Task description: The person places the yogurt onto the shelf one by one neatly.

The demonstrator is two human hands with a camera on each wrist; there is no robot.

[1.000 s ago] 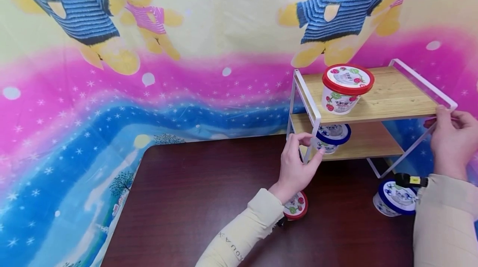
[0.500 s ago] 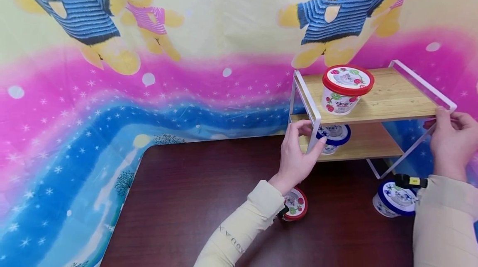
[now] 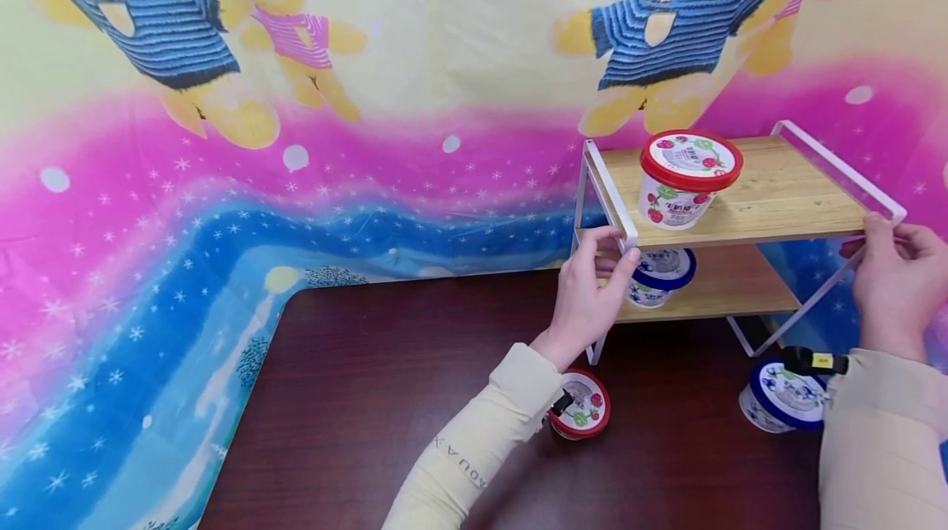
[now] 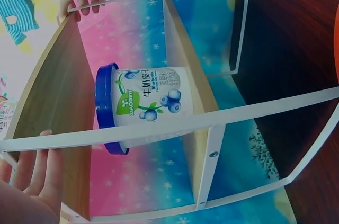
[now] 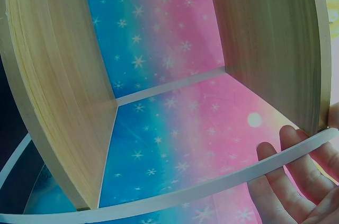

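I grip the rack (image 3: 785,188) both sides.
Head: left hand (image 3: 588,295), higher now, pinches the left post (image 3: 597,348), likely evening my grip. Left wrist: blue-lidded tub (image 4: 145,89) upright on the lower shelf (image 4: 188,60). Right wrist: right hand (image 5: 304,187) curls round the right post (image 5: 212,187).

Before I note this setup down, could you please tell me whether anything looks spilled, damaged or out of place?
Nothing stands out. The left hand and right hand hold an upright shelf rack. The red-lidded tub on top and blue-lidded tub below sit upright, lids on. No spill shows on the visible table.
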